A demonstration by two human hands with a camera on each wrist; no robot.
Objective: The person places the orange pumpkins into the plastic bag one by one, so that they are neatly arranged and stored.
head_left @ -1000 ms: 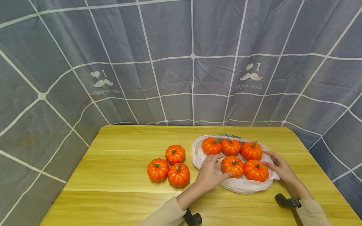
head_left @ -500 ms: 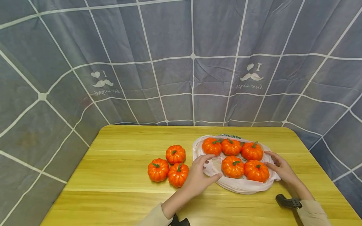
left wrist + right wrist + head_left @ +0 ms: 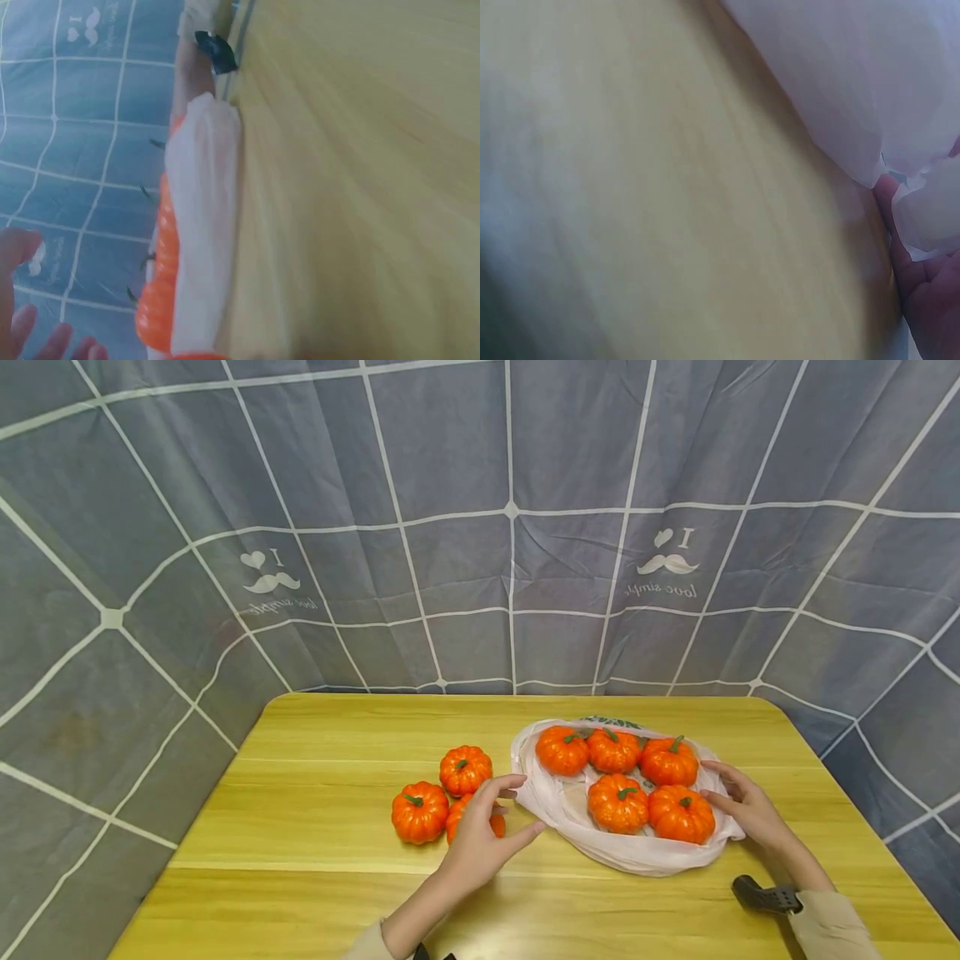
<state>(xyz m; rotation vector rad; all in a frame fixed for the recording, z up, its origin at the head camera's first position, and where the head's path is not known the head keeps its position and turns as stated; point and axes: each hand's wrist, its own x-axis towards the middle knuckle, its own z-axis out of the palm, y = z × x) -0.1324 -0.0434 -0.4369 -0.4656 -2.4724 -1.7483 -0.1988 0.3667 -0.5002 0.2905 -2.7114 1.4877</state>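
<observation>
In the head view my left hand (image 3: 474, 847) is over a small orange pumpkin (image 3: 497, 825), partly covering it, thumb and fingers spread apart. Two more pumpkins sit just beyond it: one at the left (image 3: 419, 812) and one behind (image 3: 465, 770). To the right lies a white plastic bag (image 3: 637, 856), its mouth spread wide, with several pumpkins (image 3: 617, 803) inside. My right hand (image 3: 753, 810) holds the bag's right rim; in the right wrist view the film (image 3: 930, 217) folds over the fingers, partly hiding them. Blurred fingers of my left hand (image 3: 30, 315) show in the left wrist view.
The pumpkins and bag rest on a yellow wood-grain table (image 3: 300, 827). A grey-blue curtain (image 3: 450, 568) with white grid lines hangs behind the table and along its sides. A black strap (image 3: 765, 895) is on the right wrist.
My left hand has moved left, away from the pumpkins in the bag and over the loose pumpkins on the table. The right hand has stayed at the bag's rim.
</observation>
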